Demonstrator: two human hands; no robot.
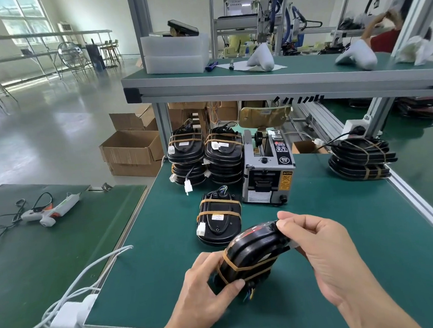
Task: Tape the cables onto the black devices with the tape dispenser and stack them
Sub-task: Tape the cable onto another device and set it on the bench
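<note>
A black device (252,251) stands tilted on its edge near the front of the green table (343,231), with tan tape bands across its lower part. My left hand (206,285) grips its lower left end. My right hand (316,244) pinches a strip of tape against its upper right edge. A taped black device (220,221) with a white connector lies flat just behind. Two stacks of taped devices (205,159) stand at the back left. The grey tape dispenser (268,168) sits beside them.
Another stack of black devices (361,159) lies at the table's right edge. A glue gun (49,211) with its cord rests on the left table. White cables and a power strip (72,314) hang at the front left corner. A shelf (256,84) spans overhead.
</note>
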